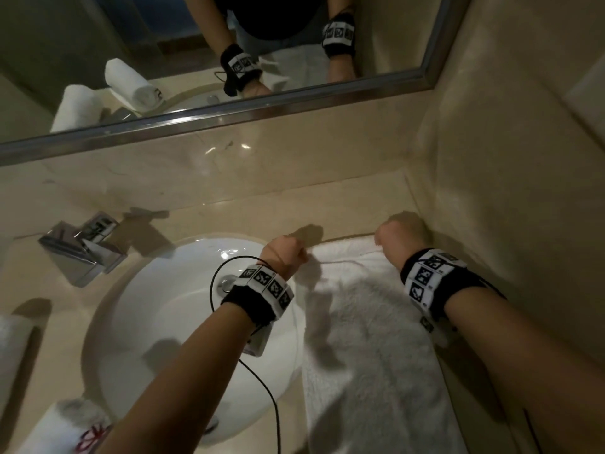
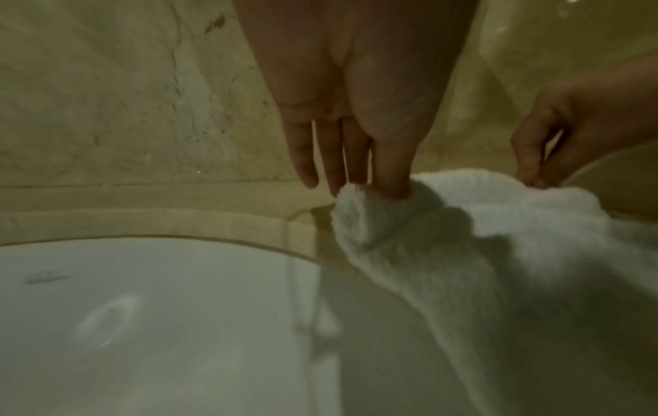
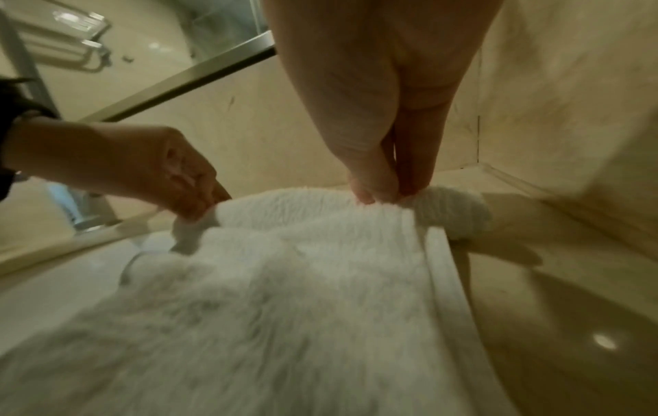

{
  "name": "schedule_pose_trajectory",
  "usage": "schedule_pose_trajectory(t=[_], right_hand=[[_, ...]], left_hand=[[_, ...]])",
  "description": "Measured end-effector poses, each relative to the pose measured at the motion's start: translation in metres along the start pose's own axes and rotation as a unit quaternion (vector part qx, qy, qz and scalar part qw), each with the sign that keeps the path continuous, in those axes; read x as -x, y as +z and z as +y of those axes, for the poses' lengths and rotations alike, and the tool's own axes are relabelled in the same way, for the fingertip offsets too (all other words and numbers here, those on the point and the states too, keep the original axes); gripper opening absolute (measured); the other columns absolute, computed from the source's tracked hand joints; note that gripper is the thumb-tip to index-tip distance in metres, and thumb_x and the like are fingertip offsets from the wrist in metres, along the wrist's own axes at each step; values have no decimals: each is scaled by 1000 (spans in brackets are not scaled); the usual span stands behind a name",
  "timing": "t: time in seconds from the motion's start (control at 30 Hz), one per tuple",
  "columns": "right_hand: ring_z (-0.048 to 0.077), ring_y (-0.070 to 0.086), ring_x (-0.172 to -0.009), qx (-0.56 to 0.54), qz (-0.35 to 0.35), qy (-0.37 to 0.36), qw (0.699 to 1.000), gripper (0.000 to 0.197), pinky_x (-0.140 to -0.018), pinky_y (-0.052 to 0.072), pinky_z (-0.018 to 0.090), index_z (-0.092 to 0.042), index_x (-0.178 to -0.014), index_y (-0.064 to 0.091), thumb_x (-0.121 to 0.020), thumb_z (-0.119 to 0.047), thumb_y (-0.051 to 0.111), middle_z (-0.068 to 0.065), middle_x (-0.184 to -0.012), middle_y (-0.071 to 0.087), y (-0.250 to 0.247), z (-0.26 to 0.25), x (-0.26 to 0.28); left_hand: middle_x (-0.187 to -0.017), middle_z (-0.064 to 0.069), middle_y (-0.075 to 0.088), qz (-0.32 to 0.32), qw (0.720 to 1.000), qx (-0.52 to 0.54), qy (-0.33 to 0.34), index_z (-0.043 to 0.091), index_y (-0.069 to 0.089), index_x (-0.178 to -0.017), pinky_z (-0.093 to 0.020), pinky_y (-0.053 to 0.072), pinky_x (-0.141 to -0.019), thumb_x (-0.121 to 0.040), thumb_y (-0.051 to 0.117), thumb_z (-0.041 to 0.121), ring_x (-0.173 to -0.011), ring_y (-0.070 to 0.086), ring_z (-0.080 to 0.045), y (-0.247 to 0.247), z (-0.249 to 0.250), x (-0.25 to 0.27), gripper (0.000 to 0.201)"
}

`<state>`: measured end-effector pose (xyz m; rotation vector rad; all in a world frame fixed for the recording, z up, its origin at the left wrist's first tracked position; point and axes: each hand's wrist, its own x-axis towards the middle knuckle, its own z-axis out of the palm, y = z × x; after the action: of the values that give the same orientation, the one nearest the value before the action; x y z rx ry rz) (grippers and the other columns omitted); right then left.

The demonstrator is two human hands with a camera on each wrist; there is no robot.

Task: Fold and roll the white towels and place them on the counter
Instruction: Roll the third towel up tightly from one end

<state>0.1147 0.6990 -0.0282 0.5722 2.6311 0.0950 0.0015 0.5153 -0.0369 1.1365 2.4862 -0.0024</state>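
Note:
A white towel (image 1: 370, 348) lies spread lengthwise on the beige counter (image 1: 229, 217), right of the sink, its far edge near the back wall. My left hand (image 1: 288, 250) pinches the towel's far left corner (image 2: 359, 214) between thumb and fingers. My right hand (image 1: 389, 237) pinches the far right corner (image 3: 445, 208). In the right wrist view the towel (image 3: 284, 295) hangs toward the camera from both pinched corners, with the left hand (image 3: 192, 185) at the left. The right hand (image 2: 541, 169) shows at the right of the left wrist view.
A white oval sink (image 1: 183, 322) with a chrome tap (image 1: 82, 250) sits left of the towel. Rolled white towels lie at the left edge (image 1: 13, 348) and near left corner (image 1: 72, 424). A mirror (image 1: 196, 60) hangs above; a side wall (image 1: 523, 191) stands close on the right.

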Motion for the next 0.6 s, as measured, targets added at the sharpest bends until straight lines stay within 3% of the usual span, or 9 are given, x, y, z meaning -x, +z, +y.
schedule_pose_trajectory(t=[0.1, 0.2, 0.3, 0.4, 0.6], right_hand=[[26, 63, -86, -7, -5, 13, 1000, 18, -84, 52, 32, -18, -87, 75, -84, -14, 57, 5, -90, 70, -2, 5, -12], [24, 64, -82, 1, -14, 7, 1000, 15, -76, 54, 30, -16, -86, 71, -82, -18, 57, 4, -89, 68, 4, 2, -14], [27, 63, -89, 4, 3, 1, 1000, 19, -77, 53, 32, -10, -95, 69, -85, -10, 53, 8, -96, 66, 7, -4, -8], [27, 61, -97, 16, 4, -17, 1000, 22, -79, 49, 29, -9, -106, 63, -87, -13, 52, 8, -105, 63, 2, -6, -3], [30, 57, -110, -69, -13, -13, 997, 44, -85, 46, 36, -5, -141, 29, -97, -7, 29, 16, -128, 53, 14, -15, 11]], left_hand=[[-112, -17, 64, -36, 999, 9, -7, 5, 63, -108, -32, 42, -86, -91, 54, 20, -106, 58, -31, -3, 3, -8, 25], [-111, -15, 65, -32, 998, 38, -25, 5, 62, -108, -28, 40, -83, -88, 58, 18, -105, 58, -28, 1, 3, -10, 24], [-113, -15, 63, -40, 994, 90, -53, 5, 59, -111, -28, 42, -83, -83, 65, 16, -106, 58, -28, 1, 0, -13, 31], [-119, -16, 60, -62, 992, 97, -56, 7, 56, -121, -30, 44, -88, -83, 66, 16, -110, 56, -29, -2, 0, -15, 41], [-125, -17, 54, -51, 999, 4, -2, 4, 59, -120, -33, 43, -93, -88, 54, 15, -113, 55, -32, 7, 11, -11, 34]])
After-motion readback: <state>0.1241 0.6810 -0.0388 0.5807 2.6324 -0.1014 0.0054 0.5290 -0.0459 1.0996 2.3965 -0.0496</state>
